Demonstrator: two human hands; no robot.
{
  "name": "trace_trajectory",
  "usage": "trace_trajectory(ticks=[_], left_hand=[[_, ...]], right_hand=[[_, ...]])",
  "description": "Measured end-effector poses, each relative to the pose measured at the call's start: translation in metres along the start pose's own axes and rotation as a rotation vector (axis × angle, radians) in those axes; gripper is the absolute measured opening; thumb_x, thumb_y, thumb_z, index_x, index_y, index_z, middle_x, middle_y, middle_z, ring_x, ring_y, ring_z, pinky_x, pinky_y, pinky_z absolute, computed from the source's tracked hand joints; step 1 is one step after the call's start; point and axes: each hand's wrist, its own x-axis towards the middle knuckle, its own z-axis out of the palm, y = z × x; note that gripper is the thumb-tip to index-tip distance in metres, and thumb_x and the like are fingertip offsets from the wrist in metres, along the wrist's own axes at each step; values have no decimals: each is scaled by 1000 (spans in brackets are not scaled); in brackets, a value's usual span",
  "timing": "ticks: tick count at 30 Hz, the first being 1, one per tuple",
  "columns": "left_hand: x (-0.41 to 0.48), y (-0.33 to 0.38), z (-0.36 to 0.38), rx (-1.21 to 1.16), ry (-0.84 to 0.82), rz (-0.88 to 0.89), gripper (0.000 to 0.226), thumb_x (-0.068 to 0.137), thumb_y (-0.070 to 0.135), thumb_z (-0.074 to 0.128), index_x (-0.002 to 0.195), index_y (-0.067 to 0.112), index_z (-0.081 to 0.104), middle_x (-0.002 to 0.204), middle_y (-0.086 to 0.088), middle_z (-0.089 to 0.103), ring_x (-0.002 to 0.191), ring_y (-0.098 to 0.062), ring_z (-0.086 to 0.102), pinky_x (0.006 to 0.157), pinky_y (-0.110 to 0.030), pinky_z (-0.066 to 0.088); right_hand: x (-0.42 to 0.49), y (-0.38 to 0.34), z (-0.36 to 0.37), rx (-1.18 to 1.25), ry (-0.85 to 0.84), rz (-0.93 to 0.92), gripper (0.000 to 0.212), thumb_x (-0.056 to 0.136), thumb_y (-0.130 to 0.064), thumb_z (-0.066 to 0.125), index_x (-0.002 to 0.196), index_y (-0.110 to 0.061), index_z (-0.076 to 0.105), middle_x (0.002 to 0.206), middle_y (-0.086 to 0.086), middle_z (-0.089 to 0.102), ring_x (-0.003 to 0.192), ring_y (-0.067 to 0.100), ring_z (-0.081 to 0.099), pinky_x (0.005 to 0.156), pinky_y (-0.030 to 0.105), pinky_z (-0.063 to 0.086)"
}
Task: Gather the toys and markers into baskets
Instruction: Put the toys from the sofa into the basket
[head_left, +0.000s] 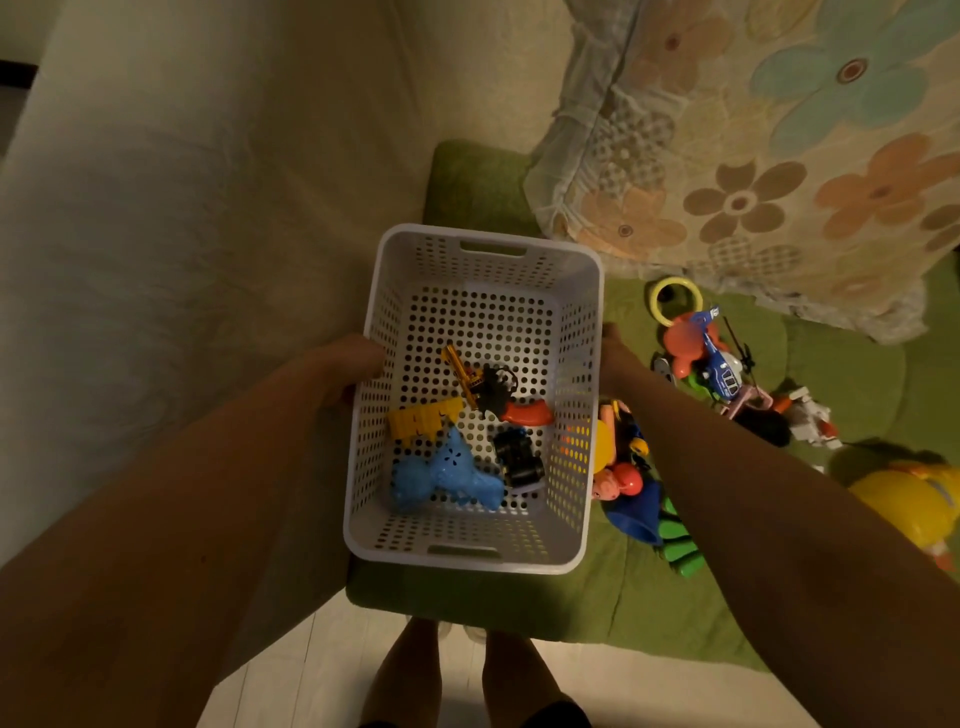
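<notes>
The white basket (480, 270) is between both hands over the green blanket (857, 374), the left hand (353, 366) curls tight on its left wall, the right hand (612, 353) touches its right wall with fingers hidden so I cannot tell, and the blue helicopter (719, 364) has a mark too small to read.

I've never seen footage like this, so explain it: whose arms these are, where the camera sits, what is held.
No machine here: a person wears one camera on the head, looking down at their own bare arms and legs. The left hand grips one side of a white basket; the right hand is at the other side, fingers hidden. In the basket lie a blue toy, a black car and a few small pieces. More toys lie loose on the green blanket, beside a flowered quilt.
</notes>
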Motion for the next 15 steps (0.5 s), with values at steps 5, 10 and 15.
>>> trace_trajectory(ticks=[5,10,15], left_hand=[[-1,-1,-1,-12,-26,-2,23,96,1,36,79,12,47,76,-9,56,67,-20,54,58,-33,48],[-4,3,2,-29,-8,6,24,96,1,36,76,11,46,74,-8,54,65,-19,53,58,-31,47],[-5,2,2,-20,2,13,23,96,2,36,77,11,46,74,-8,55,65,-20,53,57,-31,47]], right_hand=[[-7,9,20,-136,-27,137,59,100,-19,47,152,-10,20,158,18,17,142,42,22,115,51,24],[-14,21,16,-18,147,-3,48,88,-25,65,132,-14,47,135,18,45,125,42,42,105,55,37],[-19,0,-32,346,594,-10,32,93,-17,54,123,-8,48,126,21,43,107,38,51,86,39,43]])
